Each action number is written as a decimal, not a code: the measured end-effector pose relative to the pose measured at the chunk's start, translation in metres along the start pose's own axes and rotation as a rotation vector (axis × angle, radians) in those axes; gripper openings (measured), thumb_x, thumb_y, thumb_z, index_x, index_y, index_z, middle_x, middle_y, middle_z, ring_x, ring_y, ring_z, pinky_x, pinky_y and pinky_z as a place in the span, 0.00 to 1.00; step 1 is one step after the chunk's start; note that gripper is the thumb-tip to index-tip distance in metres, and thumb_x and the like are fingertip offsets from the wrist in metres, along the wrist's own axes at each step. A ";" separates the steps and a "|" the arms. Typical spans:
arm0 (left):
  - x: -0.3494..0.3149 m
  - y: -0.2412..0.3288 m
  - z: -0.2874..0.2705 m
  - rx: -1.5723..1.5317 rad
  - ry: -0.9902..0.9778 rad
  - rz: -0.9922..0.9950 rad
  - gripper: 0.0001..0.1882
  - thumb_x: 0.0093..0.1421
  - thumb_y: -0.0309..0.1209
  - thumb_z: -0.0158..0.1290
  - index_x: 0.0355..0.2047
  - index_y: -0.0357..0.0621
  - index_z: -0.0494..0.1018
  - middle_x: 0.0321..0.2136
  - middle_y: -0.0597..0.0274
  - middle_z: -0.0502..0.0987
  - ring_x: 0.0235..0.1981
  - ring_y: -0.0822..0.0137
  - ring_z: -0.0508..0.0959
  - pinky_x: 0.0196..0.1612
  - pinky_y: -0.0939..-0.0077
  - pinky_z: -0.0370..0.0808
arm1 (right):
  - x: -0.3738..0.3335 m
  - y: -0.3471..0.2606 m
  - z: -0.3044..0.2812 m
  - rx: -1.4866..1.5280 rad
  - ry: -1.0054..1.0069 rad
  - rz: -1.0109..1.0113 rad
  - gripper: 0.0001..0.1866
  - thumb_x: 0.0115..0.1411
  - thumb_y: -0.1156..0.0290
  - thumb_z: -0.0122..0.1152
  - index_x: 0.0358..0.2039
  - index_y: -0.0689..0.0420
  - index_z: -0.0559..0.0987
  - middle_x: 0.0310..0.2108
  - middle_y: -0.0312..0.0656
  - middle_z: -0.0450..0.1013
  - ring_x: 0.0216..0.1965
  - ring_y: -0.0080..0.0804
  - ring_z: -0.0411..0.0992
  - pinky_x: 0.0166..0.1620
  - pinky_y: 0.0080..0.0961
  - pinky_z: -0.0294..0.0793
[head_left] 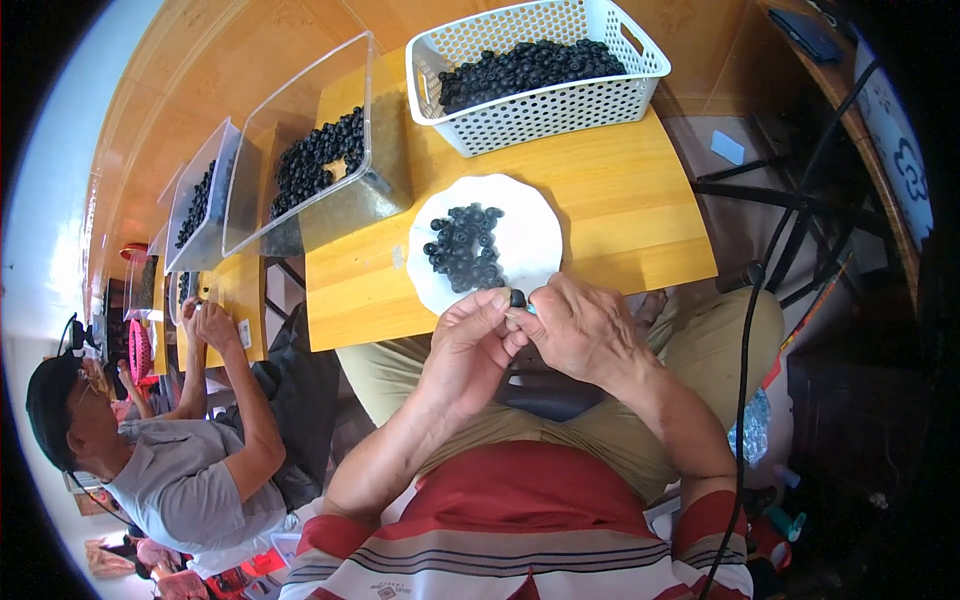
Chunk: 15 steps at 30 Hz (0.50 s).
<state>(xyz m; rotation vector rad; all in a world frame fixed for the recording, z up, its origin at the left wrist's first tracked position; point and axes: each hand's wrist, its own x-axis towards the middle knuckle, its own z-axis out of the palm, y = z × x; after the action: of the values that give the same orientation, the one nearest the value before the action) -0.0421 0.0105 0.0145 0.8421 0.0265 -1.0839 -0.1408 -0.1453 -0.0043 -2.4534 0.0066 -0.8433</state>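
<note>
My left hand (466, 345) pinches a small dark, rounded piece (517, 298) between thumb and fingertips, just in front of the plate. Right against it, my right hand (588, 328) is closed, its thumb and fingers meeting the left fingertips. A bit of light blue (531, 309) shows at the right fingertips; what it belongs to is hidden by the fingers. Beyond both hands, a white plate with a wavy rim (535, 235) lies on the table. On its left half sits a heap of small black round pieces (463, 245), some with a visible hole.
Black pieces also fill a white perforated basket (545, 125) at the table's far side and a clear plastic bin (345, 205) at left. The yellow wooden table (640, 190) ends before my lap. A black cable (748, 370) hangs at right. Another person (190, 460) works at left.
</note>
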 end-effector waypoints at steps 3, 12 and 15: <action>0.000 0.000 0.007 -0.008 0.012 0.020 0.06 0.69 0.30 0.57 0.40 0.41 0.79 0.33 0.64 0.81 0.32 0.73 0.79 0.39 0.77 0.80 | 0.001 0.001 -0.003 -0.013 0.007 -0.012 0.16 0.63 0.60 0.67 0.28 0.56 0.71 0.24 0.43 0.70 0.24 0.41 0.75 0.26 0.37 0.74; 0.013 0.018 0.036 0.159 0.010 0.234 0.04 0.67 0.27 0.59 0.39 0.40 0.78 0.33 0.63 0.80 0.32 0.72 0.78 0.37 0.75 0.79 | 0.002 0.006 -0.006 0.134 0.161 0.050 0.16 0.62 0.62 0.68 0.28 0.57 0.71 0.24 0.44 0.70 0.26 0.45 0.75 0.27 0.40 0.73; 0.030 0.029 0.058 0.348 0.059 0.285 0.06 0.66 0.28 0.61 0.39 0.39 0.78 0.33 0.63 0.80 0.31 0.72 0.79 0.37 0.76 0.78 | 0.001 0.013 -0.008 0.103 0.192 0.051 0.15 0.62 0.64 0.68 0.28 0.57 0.71 0.24 0.45 0.70 0.25 0.46 0.75 0.27 0.40 0.73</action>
<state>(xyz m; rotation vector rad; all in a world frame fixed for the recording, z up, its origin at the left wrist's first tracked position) -0.0257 -0.0419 0.0598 1.1521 -0.2328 -0.8047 -0.1428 -0.1602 -0.0046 -2.2597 0.0930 -1.0274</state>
